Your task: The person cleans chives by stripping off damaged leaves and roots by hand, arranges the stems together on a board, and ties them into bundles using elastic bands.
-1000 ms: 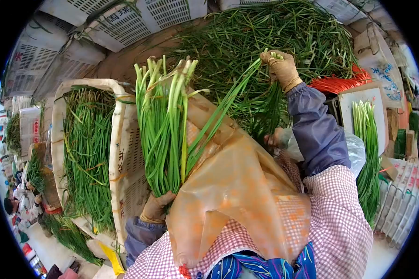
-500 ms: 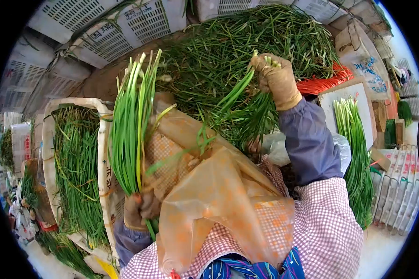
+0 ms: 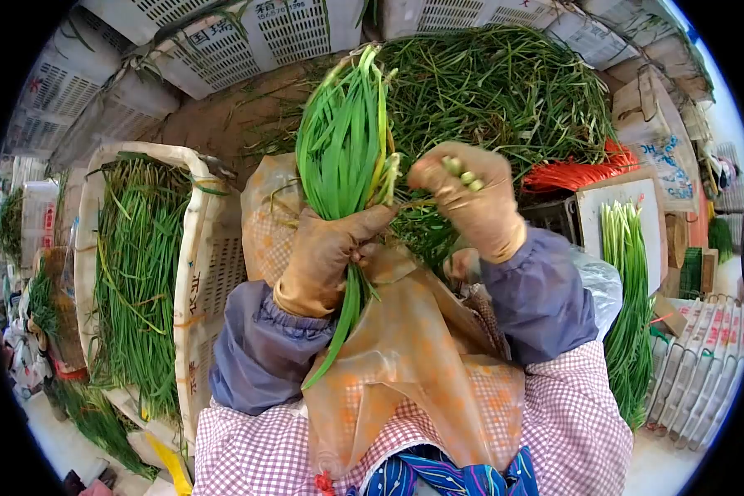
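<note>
A bunch of garlic chives [image 3: 339, 149] stands upright above my lap, pale stem ends at the top. My left hand [image 3: 326, 252], in a brown glove, is wrapped round its lower part, and a few leaves hang below. Close by on the right, my gloved right hand [image 3: 471, 198] is closed on a smaller bundle, whose pale cut ends [image 3: 465, 173] poke out of the fist. That hand is slightly blurred, and most of what it holds is hidden. A translucent orange-patterned apron [image 3: 405, 347] covers my lap.
A large heap of loose green leaves [image 3: 496, 99] lies ahead. On the left stands a white crate [image 3: 188, 273] full of chives. Trimmed chives [image 3: 624, 306] rest by a white board [image 3: 587, 219] at right, near red ties [image 3: 583, 171]. Stacked white crates [image 3: 207, 54] line the back.
My left hand has risen and moved right, bringing its bunch to the middle over my lap. My right hand has come lower, near that bunch, still closed on its stalks.
</note>
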Motion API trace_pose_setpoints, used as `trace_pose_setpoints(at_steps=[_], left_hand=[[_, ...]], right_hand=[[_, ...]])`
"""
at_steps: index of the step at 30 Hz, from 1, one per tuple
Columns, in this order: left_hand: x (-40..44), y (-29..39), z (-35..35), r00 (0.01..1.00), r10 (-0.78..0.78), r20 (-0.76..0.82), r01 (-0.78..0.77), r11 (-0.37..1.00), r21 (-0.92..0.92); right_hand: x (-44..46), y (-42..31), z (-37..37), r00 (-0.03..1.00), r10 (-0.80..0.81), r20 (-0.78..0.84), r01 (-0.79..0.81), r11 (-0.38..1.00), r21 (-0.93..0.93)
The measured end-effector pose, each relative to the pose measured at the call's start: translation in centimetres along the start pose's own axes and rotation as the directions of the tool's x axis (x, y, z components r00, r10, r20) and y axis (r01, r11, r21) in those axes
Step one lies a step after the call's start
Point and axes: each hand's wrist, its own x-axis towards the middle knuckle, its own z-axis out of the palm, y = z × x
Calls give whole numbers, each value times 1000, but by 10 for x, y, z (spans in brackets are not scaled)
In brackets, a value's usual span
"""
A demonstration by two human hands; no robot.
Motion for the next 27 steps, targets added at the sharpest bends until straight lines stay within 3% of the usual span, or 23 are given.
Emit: trace_pose_setpoints(at_steps=[1, 3, 5, 6, 7, 9, 11, 16, 18, 19, 21, 23, 26, 27], left_hand=[[0, 0, -3, 998, -60, -18, 59, 997, -58], [-1, 2, -8, 996, -92, -21, 90, 993, -83], [-1, 1, -11, 992, -121, -19, 118, 987, -110], [0, 0, -10, 994, -96, -47, 94, 994, -51], [3, -2, -8, 995, -69, -71, 70, 998, 8], [6, -4, -7, 997, -47, -68, 48, 999, 12], [8, -6, -6, 998, -23, -64, 25, 999, 25], [3, 2, -5, 986, -128, -102, 108, 978, -181], [4, 4, -7, 992, -78, -95, 66, 990, -125], [5, 4, -7, 996, -25, -80, 20, 997, -68], [5, 4, -10, 999, -37, -34, 35, 997, -73], [4, 4, -13, 999, -47, 10, 47, 996, -76], [5, 4, -15, 993, -110, 35, 113, 987, -118], [6, 3, -16, 995, -95, 44, 100, 987, -128]], right_hand=[[4, 0, -10, 996, -91, -10, 89, 983, -159], [12, -11, -37, 983, 57, -173, -70, 995, -74], [30, 14, -62, 946, -122, -301, 38, 962, -270], [32, 26, -64, 923, -256, -287, 131, 911, -391], [28, 17, -55, 923, -258, -285, 132, 909, -394], [5, 0, -20, 995, -99, 9, 96, 935, -343], [-7, -3, 1, 975, -80, 206, 153, 918, -367], [-13, -2, 18, 983, -128, 134, 174, 882, -438], [-15, -4, 9, 939, 36, 342, 124, 892, -434], [-16, -8, 4, 939, 40, 342, 121, 892, -436], [-19, -15, -5, 750, 118, 651, 188, 906, -380], [-26, -10, -15, 731, 67, 679, 207, 926, -315], [-31, -12, -44, 624, 72, 778, 67, 987, -145], [-29, -15, -53, 598, -76, 798, 177, 983, -40]])
